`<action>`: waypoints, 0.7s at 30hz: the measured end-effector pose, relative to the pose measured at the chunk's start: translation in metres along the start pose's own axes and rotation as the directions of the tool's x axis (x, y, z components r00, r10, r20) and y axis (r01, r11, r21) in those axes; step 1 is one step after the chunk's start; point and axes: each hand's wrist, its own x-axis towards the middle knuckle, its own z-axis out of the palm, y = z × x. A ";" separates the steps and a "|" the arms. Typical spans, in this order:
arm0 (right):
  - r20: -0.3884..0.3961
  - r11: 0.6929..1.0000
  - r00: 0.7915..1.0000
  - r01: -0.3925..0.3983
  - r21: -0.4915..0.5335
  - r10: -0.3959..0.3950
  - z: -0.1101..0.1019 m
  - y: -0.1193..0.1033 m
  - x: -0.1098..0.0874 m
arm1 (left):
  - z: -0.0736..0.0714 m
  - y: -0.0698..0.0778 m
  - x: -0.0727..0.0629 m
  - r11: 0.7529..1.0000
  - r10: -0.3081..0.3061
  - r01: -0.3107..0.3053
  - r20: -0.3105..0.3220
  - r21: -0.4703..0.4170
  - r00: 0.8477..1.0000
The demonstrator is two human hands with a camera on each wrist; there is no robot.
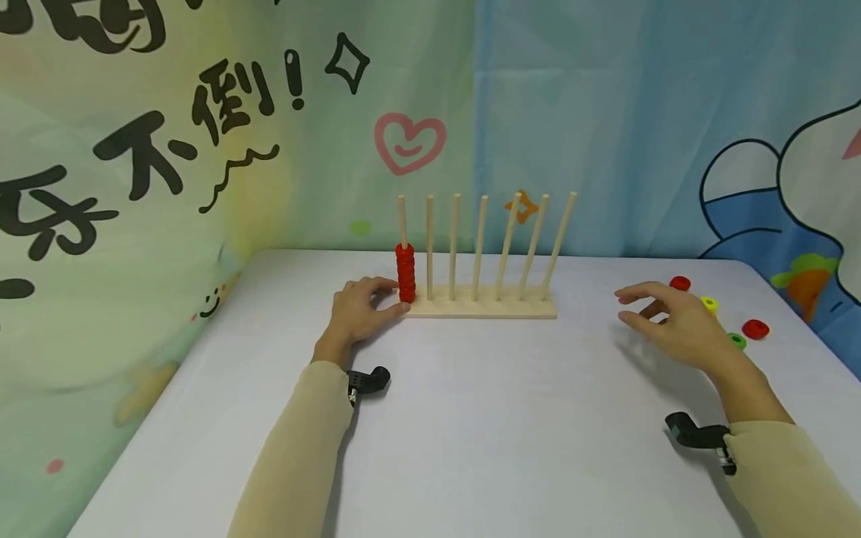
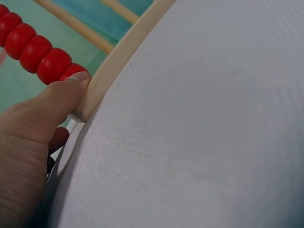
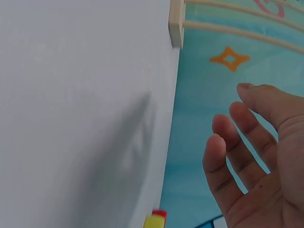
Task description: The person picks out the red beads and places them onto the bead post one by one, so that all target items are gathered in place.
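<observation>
A wooden peg rack (image 1: 484, 311) with several upright pegs stands near the table's far edge. Red beads (image 1: 406, 273) are stacked on its leftmost peg; the other pegs carry none. My left hand (image 1: 356, 308) holds the rack's left end, its thumb (image 2: 64, 95) lying on the base beside the lowest bead while the other fingers are mostly hidden. To the right of the rack, my right hand (image 1: 679, 329) hovers above the table. Its fingers (image 3: 216, 154) are loosely bent and apart from the thumb, with nothing between them.
Loose beads lie at the table's right side, close to my right hand: a red bead (image 1: 680, 283), a yellow bead (image 1: 709, 304), a green bead (image 1: 737, 341) and another red bead (image 1: 755, 329). A printed cloth (image 1: 572, 134) hangs behind the white table (image 1: 498, 433).
</observation>
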 end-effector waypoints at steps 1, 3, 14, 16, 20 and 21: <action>-0.010 1.000 1.000 -0.003 -0.013 0.003 -0.004 0.003 -0.002 | 0.000 0.001 0.000 1.000 0.000 0.000 0.002 -0.003 1.000; -0.022 1.000 1.000 -0.016 -0.027 0.016 -0.009 0.010 -0.006 | 0.001 0.001 0.001 1.000 0.002 -0.002 0.003 -0.003 1.000; -0.108 0.983 0.980 -0.175 -0.063 0.167 -0.029 0.049 -0.036 | -0.004 0.001 0.002 1.000 0.015 -0.015 0.015 0.005 1.000; -0.126 0.978 0.976 -0.191 -0.080 0.180 -0.032 0.057 -0.039 | -0.002 0.000 0.002 1.000 0.014 -0.014 0.014 0.008 1.000; -0.130 0.960 0.962 -0.254 -0.116 0.239 -0.036 0.073 -0.044 | 0.001 -0.001 0.002 1.000 0.006 -0.006 0.008 0.013 1.000; -0.129 0.955 0.958 -0.270 -0.122 0.254 -0.037 0.077 -0.045 | 0.001 0.000 0.002 1.000 0.004 -0.004 0.010 0.009 1.000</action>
